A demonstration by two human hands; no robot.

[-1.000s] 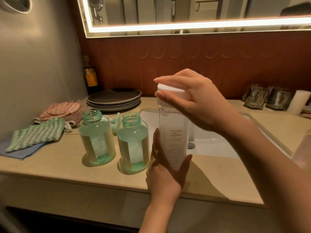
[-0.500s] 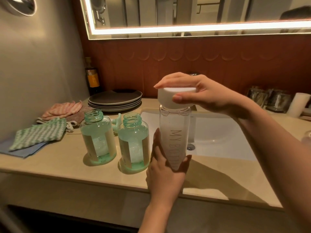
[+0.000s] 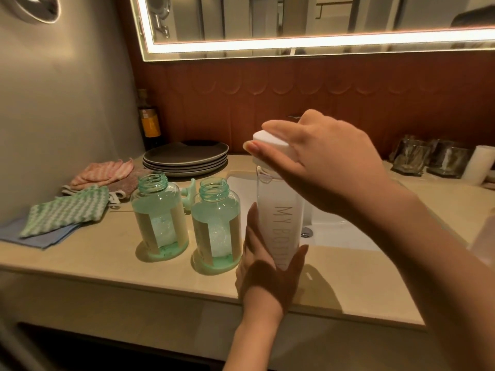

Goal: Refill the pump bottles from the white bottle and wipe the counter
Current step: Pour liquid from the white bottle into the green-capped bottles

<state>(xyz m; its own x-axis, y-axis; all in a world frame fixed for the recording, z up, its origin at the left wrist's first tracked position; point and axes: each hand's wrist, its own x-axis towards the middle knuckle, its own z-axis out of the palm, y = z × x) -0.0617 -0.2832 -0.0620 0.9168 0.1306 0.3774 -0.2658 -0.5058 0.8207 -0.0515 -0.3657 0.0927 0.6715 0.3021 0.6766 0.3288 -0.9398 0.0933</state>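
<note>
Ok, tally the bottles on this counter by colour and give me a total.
Green bottles: 2
White bottle: 1
Dark bottle, orange label: 1
Total: 4
Not counted: the blurred thing at the right edge.

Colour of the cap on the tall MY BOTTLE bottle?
White. The cap shows best in the head view.

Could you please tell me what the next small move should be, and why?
Probably lift the white cap off: the right hand grips it atop the frosted white bottle, the left hand steadies the base, and the left green pump bottle and right green pump bottle stand open.
</note>
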